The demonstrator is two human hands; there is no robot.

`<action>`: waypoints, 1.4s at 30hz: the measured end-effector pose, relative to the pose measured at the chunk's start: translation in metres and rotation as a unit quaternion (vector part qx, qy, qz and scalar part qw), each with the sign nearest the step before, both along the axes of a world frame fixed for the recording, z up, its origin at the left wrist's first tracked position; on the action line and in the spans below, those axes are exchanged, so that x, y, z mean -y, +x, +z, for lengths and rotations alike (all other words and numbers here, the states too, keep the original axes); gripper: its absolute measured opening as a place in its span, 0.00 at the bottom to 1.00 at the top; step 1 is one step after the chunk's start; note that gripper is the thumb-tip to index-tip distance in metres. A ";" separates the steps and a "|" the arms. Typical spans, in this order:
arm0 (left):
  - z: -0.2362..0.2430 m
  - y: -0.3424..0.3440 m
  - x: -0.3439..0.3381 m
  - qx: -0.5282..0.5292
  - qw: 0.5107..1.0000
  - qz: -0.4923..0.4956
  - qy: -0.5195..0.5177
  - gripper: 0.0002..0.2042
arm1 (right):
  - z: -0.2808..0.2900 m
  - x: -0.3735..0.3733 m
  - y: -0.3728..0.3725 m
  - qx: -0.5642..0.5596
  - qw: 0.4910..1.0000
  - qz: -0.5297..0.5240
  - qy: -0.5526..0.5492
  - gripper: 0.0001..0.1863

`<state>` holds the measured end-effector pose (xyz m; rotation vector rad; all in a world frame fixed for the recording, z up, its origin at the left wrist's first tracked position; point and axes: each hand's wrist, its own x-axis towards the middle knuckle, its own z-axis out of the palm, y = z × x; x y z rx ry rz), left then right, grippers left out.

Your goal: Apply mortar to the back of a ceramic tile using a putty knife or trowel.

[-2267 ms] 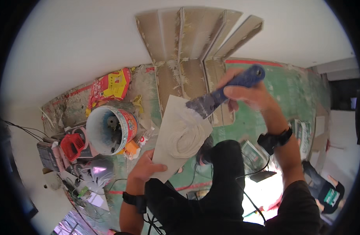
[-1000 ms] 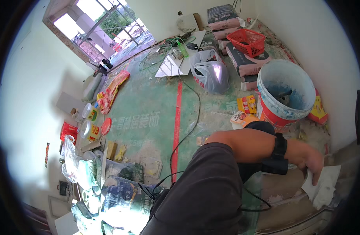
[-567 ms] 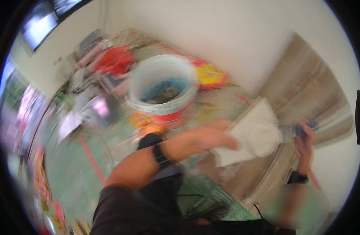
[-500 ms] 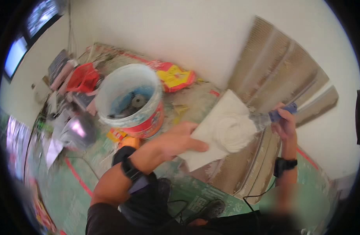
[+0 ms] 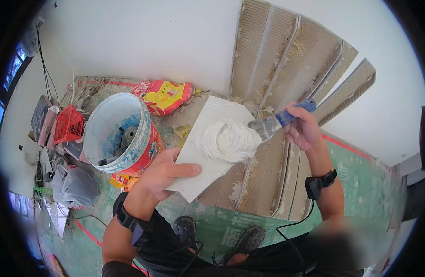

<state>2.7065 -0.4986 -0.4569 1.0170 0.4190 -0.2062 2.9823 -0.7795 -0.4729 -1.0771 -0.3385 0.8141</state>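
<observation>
My left hand (image 5: 166,177) grips a white board (image 5: 191,182) by its lower left part, thumb on top. A swirled mound of white paste (image 5: 224,138) lies on the board. My right hand (image 5: 298,124) is closed round the blue handle of a putty knife (image 5: 286,115), whose metal blade rests at the paste's right side. Beyond the board, brown ribbed trim boards (image 5: 291,55) lean against the white wall and run down onto the floor.
A paint-smeared bucket (image 5: 94,129) holding dark tools sits to the left, by a red basket (image 5: 69,122), a plastic bag (image 5: 73,184) and stacked sacks. A red-yellow sack (image 5: 164,97) lies along the wall. My feet stand on green floor covering (image 5: 247,221) with cables around.
After a turn leftward, my view has swung back toward the leaning trim. The board and knife are in sharper view, the knife still against the paste, whose swirl now looks thicker.
</observation>
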 end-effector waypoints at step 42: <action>-0.011 0.002 -0.007 0.041 0.997 -0.058 -0.033 0.31 | 0.059 0.026 0.032 0.049 0.993 0.020 -0.102 0.14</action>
